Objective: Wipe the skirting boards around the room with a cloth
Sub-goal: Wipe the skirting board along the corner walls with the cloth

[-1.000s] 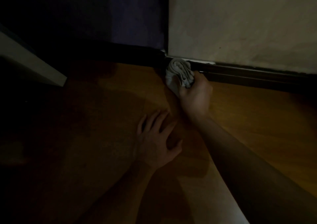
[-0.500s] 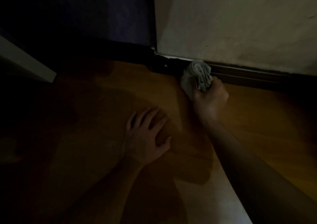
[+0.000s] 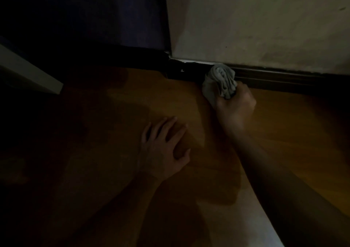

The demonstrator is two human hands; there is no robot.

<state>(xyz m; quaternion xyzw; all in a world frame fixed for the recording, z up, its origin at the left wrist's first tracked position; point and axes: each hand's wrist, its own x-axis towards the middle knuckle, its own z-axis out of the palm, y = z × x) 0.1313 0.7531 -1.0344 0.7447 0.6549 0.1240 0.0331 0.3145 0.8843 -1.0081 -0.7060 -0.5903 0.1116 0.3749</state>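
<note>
My right hand (image 3: 234, 106) grips a bunched grey cloth (image 3: 219, 82) and holds it against the dark skirting board (image 3: 280, 79) at the foot of the pale wall, a little right of the room's corner. My left hand (image 3: 164, 148) lies flat on the wooden floor, fingers spread, closer to me and to the left of the cloth. The scene is dim, and the skirting along the left wall is almost lost in shadow.
The pale wall (image 3: 255, 23) runs along the right; a dark blue wall (image 3: 94, 15) meets it at the corner (image 3: 168, 57). A white board edge (image 3: 28, 74) juts in at the left. The brown wooden floor (image 3: 293, 133) spreads to the right.
My right hand has slid the cloth rightwards along the skirting board, away from the corner. My left hand has stayed flat on the floor.
</note>
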